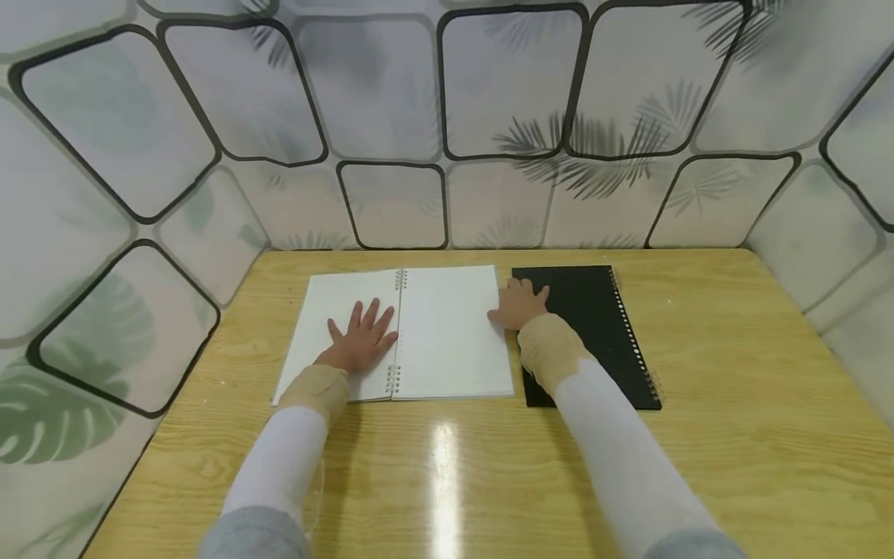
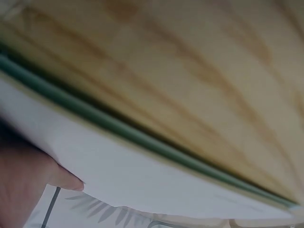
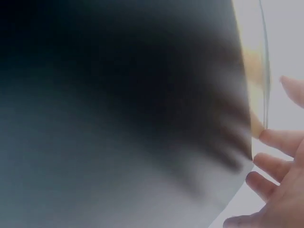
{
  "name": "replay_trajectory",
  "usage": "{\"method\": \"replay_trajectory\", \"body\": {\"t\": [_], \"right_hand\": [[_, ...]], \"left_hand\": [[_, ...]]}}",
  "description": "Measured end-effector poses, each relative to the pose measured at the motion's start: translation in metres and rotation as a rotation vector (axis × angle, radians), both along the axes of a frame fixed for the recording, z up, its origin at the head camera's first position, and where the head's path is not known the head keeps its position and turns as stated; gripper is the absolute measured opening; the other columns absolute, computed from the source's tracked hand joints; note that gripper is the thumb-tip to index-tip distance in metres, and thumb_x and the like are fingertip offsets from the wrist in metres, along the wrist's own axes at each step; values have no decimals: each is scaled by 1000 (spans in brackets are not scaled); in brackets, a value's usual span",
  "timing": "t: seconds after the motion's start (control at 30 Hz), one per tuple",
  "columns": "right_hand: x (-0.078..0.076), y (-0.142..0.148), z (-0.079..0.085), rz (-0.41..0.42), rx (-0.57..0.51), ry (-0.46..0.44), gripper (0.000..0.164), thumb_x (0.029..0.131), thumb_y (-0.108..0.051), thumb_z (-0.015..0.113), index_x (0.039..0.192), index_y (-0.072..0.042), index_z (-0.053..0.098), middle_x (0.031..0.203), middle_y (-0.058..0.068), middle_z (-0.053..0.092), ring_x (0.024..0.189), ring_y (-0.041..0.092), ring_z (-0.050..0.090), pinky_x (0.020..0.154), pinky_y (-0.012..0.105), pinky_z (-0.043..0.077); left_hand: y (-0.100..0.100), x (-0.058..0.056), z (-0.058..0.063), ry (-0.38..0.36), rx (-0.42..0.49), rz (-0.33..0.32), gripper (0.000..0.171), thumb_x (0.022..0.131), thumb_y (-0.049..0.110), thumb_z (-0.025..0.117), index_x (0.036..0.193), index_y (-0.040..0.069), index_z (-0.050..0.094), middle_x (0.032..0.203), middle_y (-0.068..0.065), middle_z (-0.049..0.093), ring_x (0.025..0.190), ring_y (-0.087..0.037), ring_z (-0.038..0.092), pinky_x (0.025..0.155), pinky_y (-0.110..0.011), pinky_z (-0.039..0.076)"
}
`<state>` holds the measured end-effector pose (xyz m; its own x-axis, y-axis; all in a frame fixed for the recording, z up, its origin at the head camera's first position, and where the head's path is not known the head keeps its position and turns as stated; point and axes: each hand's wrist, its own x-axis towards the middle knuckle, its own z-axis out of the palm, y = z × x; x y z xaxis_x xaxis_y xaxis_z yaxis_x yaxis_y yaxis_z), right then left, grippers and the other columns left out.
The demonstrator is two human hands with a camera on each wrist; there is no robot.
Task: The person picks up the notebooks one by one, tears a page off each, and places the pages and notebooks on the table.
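An open spiral notebook with white pages lies flat on the table. My left hand rests on its left page, fingers spread; the left wrist view shows only the thumb side of this hand beside the white page. Right of it lies a closed black spiral notebook, its coil along the right side. My right hand lies across the gap between the two notebooks, fingers spread. In the right wrist view its fingertips are near the black cover's edge and the white page.
The wooden table extends around both notebooks. Behind it and along the sides stands a patterned wall covering with dark outlines and leaf prints. A thin pale cord hangs by the left forearm.
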<state>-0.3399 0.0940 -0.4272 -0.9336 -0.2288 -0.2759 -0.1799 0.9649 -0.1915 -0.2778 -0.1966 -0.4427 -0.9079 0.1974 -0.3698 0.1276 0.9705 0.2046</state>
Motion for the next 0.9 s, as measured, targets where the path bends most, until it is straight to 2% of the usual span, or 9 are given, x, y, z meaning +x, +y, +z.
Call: {"method": "replay_trajectory", "body": {"t": [0.23,0.4,0.5,0.63,0.73,0.9], "right_hand": [[-2,-6,1,-66,-39,-45,53,89,-40,54,127,-3,53,149,15,27,139,38,15,102,74,-5],[0,-10,-4,-78,-35,16,43,89,-37,54,117,-5,59,140,14,40,135,37,25,101,74,-6],[2,-13,-6,-111,-52,102,33,91,-29,51,109,-5,63,126,14,52,127,36,37,103,74,-1],[4,-20,-5,-201,-97,171,27,91,-23,49,107,-8,65,116,13,62,116,34,50,105,65,21],[7,-25,-2,-253,-78,132,28,90,-26,49,105,-9,66,122,15,57,118,35,46,98,59,30],[12,-29,2,-279,11,34,33,89,-33,49,104,-8,65,131,18,45,126,36,32,100,61,24]], "left_hand": [[1,-3,0,-3,-14,-9,63,97,56,13,149,26,-6,155,-4,-21,141,-33,-22,101,-72,-13],[0,-3,1,-17,-16,-11,63,97,55,13,149,25,-7,155,-3,-21,141,-32,-23,101,-72,-13],[-1,-1,2,-15,-20,-11,63,97,54,14,149,25,-6,155,-4,-21,141,-33,-22,101,-71,-13],[-1,1,3,-17,-18,-7,62,97,53,15,149,24,-5,155,-5,-20,141,-33,-21,101,-71,-14],[-1,1,4,-23,-22,-1,62,97,54,14,149,25,-6,155,-4,-20,141,-33,-22,102,-71,-13],[0,0,4,-27,-12,-4,63,97,55,14,149,26,-7,155,-3,-21,141,-32,-23,102,-71,-13]]}}
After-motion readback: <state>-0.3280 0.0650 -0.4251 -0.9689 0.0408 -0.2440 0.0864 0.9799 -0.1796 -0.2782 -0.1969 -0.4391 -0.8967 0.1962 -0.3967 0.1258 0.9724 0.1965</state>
